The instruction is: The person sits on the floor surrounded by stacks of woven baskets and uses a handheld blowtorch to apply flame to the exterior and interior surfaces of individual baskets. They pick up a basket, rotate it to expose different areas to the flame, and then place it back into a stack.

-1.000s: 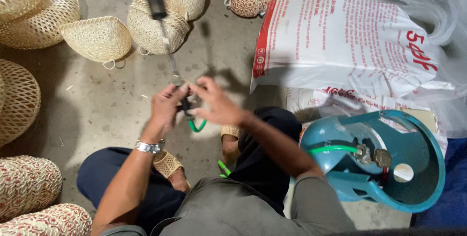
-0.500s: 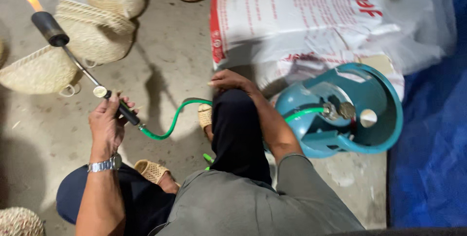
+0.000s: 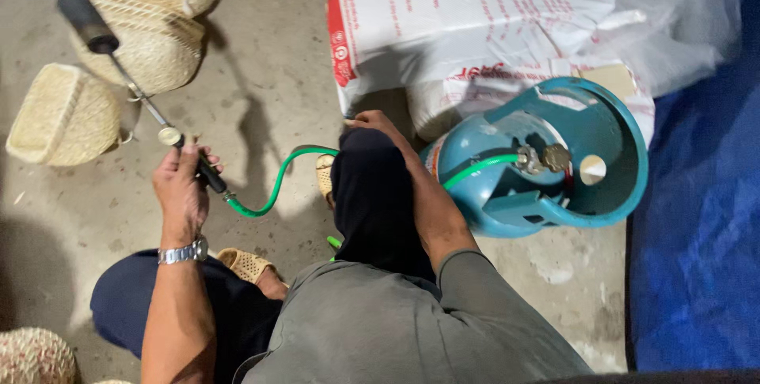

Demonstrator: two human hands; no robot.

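At nine o'clock a woven basket [image 3: 67, 115] lies on the floor. The left hand [image 3: 182, 190] clenches the gas torch [image 3: 134, 87], flame toward eleven. The right hand [image 3: 376, 124] rests on a knee, released. The blue gas cylinder [image 3: 546, 162] sits at three o'clock.

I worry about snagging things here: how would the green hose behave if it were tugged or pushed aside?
The green hose looks floppy: it sags in a loose curve between the torch handle in the left hand and the blue gas cylinder. It probably bends easily and feels light. A tug would likely pull on the cylinder's valve fitting, though the squat cylinder looks unlikely to tip.
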